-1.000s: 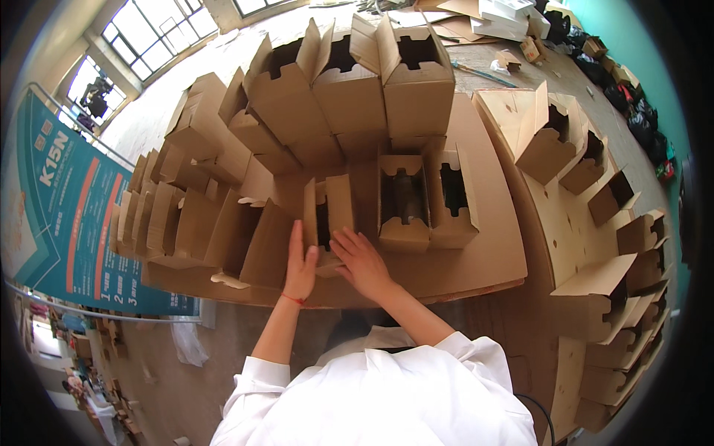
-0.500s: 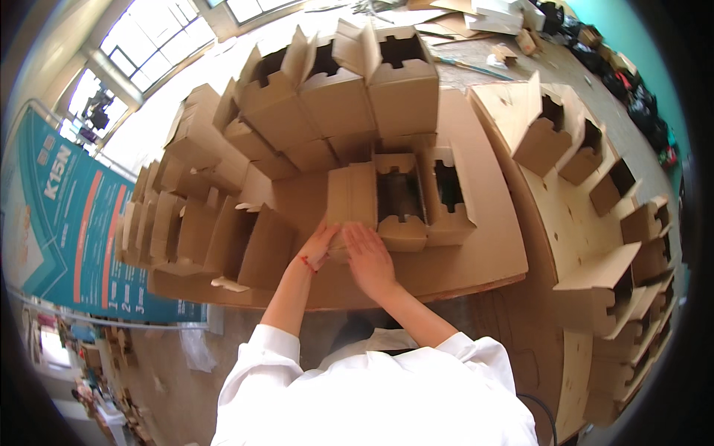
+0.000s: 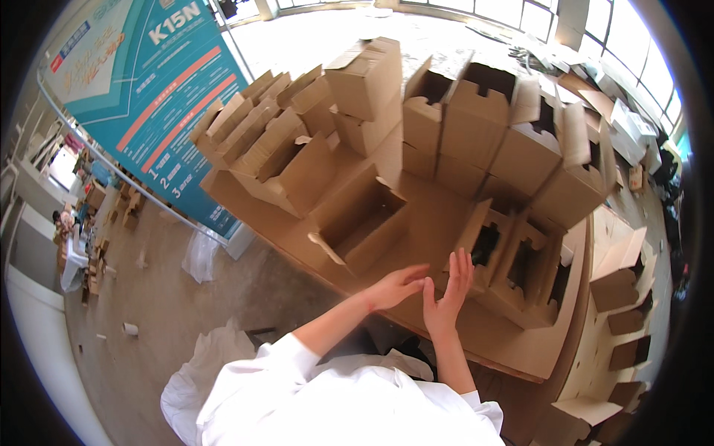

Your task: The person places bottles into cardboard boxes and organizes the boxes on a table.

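Brown corrugated card filled my view. Both hands were empty and open at lower centre: the left hand (image 3: 394, 286) flat, fingers pointing right, the right hand (image 3: 445, 293) upright with fingers together, the two nearly touching, over the table edge (image 3: 520, 364). Just above left lay an open box (image 3: 361, 219); just right, two folded boxes (image 3: 520, 267) with cut-out fronts. Further up, the stacked boxes (image 3: 476, 126) leaned unevenly. My worry: a careless reach past the near boxes could nudge that loose stack over, or push the open box off the edge.
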Motion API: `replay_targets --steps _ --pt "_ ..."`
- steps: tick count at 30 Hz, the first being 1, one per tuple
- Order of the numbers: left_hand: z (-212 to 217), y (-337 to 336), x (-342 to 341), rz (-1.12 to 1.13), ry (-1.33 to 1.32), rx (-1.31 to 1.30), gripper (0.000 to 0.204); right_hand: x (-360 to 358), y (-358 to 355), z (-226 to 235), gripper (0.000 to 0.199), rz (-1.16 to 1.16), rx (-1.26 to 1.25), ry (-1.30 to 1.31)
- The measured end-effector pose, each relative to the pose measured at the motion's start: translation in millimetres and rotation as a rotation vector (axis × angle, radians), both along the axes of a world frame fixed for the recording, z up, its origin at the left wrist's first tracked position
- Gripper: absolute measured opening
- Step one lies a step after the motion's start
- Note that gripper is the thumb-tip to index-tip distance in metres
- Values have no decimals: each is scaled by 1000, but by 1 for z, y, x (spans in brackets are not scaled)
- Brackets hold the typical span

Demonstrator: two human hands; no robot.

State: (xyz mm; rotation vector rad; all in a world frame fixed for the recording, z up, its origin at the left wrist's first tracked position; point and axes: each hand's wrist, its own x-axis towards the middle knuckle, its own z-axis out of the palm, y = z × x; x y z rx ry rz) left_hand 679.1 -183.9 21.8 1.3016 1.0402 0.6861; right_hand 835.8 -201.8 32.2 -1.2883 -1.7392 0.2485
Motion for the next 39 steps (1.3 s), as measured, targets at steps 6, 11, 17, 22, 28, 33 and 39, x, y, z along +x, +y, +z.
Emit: replay_targets --steps 6,11,17,22,28,33,39 --pt "74 -30 -139 320 34 55 21 -94 17 22 78 -86 -77 42" --pt "52 56 -257 790 477 750 48 -146 33 26 88 -80 -154 267" --pt "19 126 -295 612 736 617 67 -162 62 -24 74 -182 -358 651" --pt "4 139 -296 460 936 584 27 -175 69 -14 64 -182 -353 788" --pt "16 94 -283 351 923 885 24 -172 79 -14 66 -184 -342 781" --pt "37 64 -268 41 710 583 30 -172 77 -15 67 -234 -360 608" --pt "26 113 -291 -93 916 703 32 -177 76 -14 68 -234 -337 543"
